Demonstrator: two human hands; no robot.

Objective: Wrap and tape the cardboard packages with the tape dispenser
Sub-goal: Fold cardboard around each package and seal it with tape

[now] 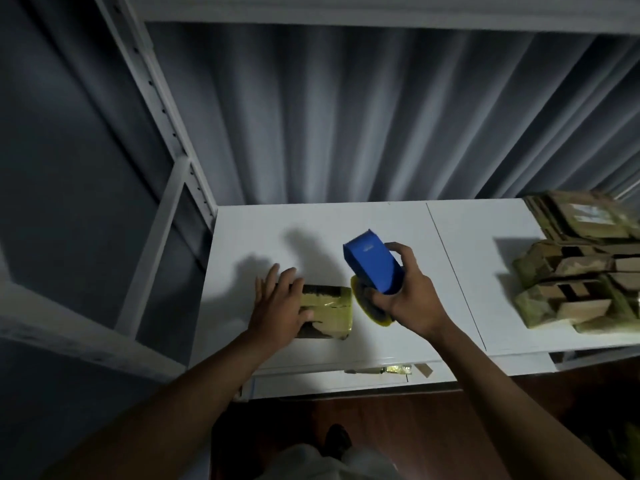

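Note:
A small cardboard package [332,308] wrapped in yellowish tape lies on the white shelf [381,223]. My left hand [280,303] rests flat on its left part, fingers straight, pressing it down. Just right of the package, my right hand [407,292] grips a blue tape dispenser [372,265] with a yellowish tape roll [367,304] at its lower end. The dispenser is tilted, its blue head pointing up and away, and the roll sits close to the package's right edge.
A pile of taped cardboard packages [568,289] and flat cardboard [585,216] fills the right end of the shelf. A white metal upright [166,133] stands at the left. Scraps of tape [398,369] hang on the shelf's front edge. A curtain hangs behind.

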